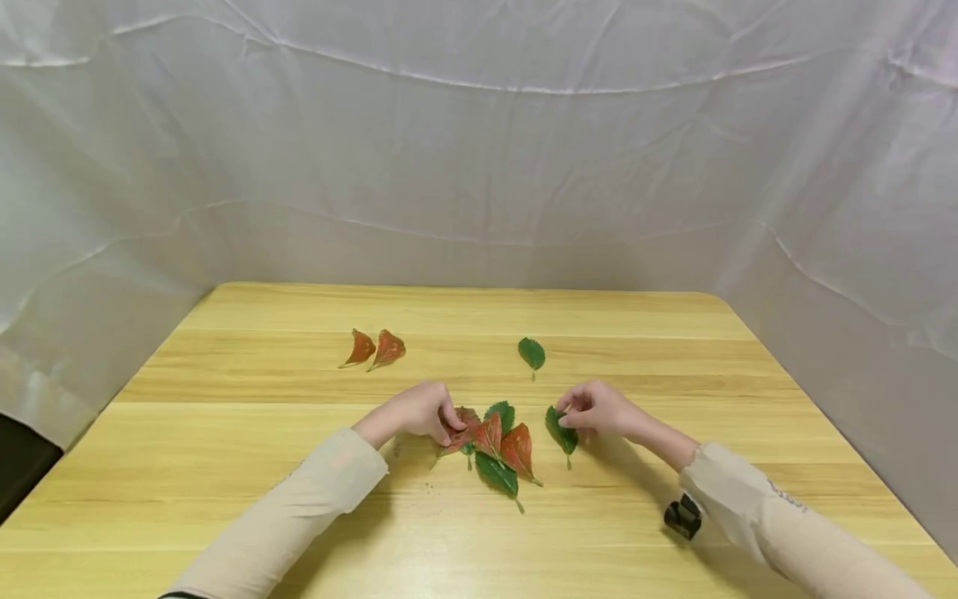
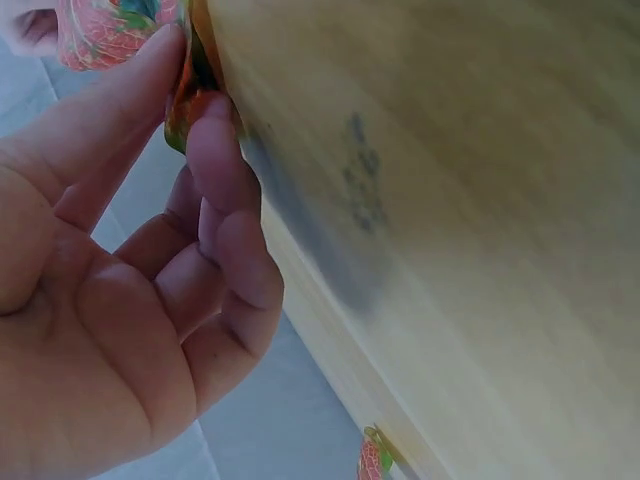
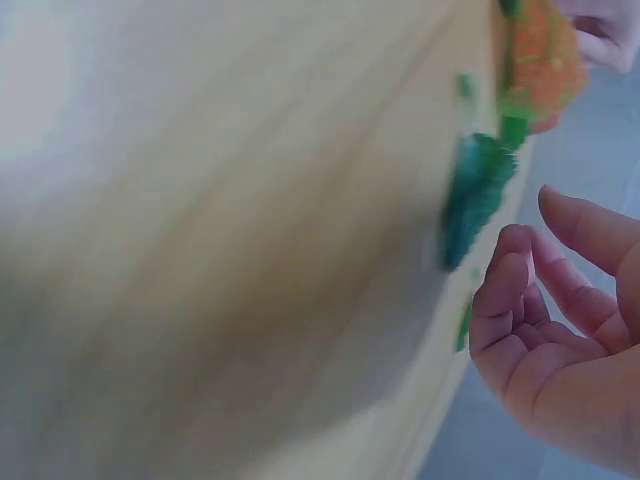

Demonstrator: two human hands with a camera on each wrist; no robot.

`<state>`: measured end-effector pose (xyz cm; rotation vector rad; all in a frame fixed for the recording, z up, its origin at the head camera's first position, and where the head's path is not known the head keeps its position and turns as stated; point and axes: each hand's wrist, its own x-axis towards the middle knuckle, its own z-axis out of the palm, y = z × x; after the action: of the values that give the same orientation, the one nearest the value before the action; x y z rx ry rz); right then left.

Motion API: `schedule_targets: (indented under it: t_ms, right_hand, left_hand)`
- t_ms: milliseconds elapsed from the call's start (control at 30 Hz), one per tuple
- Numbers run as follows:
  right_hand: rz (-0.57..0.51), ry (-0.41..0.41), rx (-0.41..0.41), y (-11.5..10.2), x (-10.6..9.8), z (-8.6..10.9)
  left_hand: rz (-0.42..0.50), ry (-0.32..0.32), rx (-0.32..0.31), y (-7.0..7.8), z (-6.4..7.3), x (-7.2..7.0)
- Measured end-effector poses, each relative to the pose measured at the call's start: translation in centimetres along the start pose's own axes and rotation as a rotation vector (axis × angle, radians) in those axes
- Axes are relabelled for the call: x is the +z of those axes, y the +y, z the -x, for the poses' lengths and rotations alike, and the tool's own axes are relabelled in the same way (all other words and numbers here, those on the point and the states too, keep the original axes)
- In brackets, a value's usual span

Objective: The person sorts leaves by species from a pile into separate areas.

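Note:
My left hand (image 1: 419,412) pinches a red leaf (image 1: 466,436) between thumb and fingers, at the left side of a small cluster on the table. In the left wrist view the held leaf (image 2: 183,115) is folded between the fingertips. The cluster has two more red leaves, one (image 1: 489,434) beside the other (image 1: 518,453), with a green leaf (image 1: 497,476) in front and another green leaf (image 1: 503,412) behind. My right hand (image 1: 601,409) hovers by a separate green leaf (image 1: 560,433). In the right wrist view its thumb and loosely bent fingers stand apart, clear of that leaf (image 3: 478,195).
Farther back on the wooden table (image 1: 262,482), two red leaves (image 1: 388,348) lie side by side on the left. A single green leaf (image 1: 532,353) lies right of centre. Pale cloth (image 1: 479,166) hangs behind and along the sides. A black device (image 1: 683,517) is at the right wrist.

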<state>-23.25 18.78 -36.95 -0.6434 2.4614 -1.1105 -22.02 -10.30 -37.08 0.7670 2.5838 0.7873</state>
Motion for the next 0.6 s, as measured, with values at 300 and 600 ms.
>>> schedule_targets:
  t_ms: [300, 600]
  right_hand:
    - [-0.061, -0.024, 0.014, -2.1, 0.4, -1.3]
    - [-0.102, -0.08, 0.016, -2.6, 0.8, -2.8]
  left_hand:
    - [-0.009, -0.002, 0.009, 0.0, 0.0, 0.1]
    - [-0.01, 0.002, 0.013, 0.0, 0.0, 0.1]
